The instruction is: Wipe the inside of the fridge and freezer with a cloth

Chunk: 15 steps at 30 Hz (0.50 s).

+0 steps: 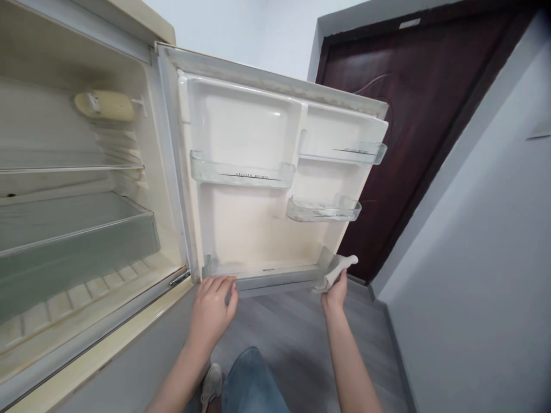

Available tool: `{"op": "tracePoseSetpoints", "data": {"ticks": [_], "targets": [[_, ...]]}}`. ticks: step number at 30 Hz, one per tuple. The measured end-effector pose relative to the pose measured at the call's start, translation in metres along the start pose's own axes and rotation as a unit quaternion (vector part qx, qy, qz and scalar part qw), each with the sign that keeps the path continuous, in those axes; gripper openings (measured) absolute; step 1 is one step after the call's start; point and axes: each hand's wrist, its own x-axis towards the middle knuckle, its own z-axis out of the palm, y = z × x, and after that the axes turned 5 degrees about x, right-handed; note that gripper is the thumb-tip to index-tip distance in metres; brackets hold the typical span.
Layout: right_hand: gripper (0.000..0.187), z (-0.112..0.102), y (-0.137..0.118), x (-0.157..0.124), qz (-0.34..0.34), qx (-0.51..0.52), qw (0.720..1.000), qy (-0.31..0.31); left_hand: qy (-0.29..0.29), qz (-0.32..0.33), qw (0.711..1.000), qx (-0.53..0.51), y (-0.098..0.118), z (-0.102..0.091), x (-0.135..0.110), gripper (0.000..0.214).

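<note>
The fridge door stands wide open in front of me. My left hand is at its lower left corner, with the fingers curled over the edge of the bottom door shelf and the thumb apart at the side. At that shelf's right end, my right hand grips a crumpled white cloth against the corner. Part of the cloth lies over the clear end of the shelf. Discolored marks show along the door's rim.
Above are three clear door pockets: a left one, an upper right one and a lower right one. The open fridge on the left holds a clear drawer and a glass shelf. A dark red door and a wall stand right.
</note>
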Motion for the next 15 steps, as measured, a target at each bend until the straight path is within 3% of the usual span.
{"op": "tracePoseSetpoints", "data": {"ticks": [6,11,15], "targets": [[0.047,-0.015,0.016,-0.020,0.085,0.055,0.982,-0.159,0.005,0.000,1.000,-0.012,-0.002,0.003,-0.001,0.019],[0.054,0.006,0.020,-0.059,0.057,0.053,0.957,-0.279,0.004,-0.001,1.000,-0.020,-0.002,0.002,-0.001,0.019],[0.058,0.028,0.024,-0.099,0.087,0.038,0.935,-0.343,0.002,-0.008,1.000,-0.028,0.000,0.002,0.000,0.021]]}}
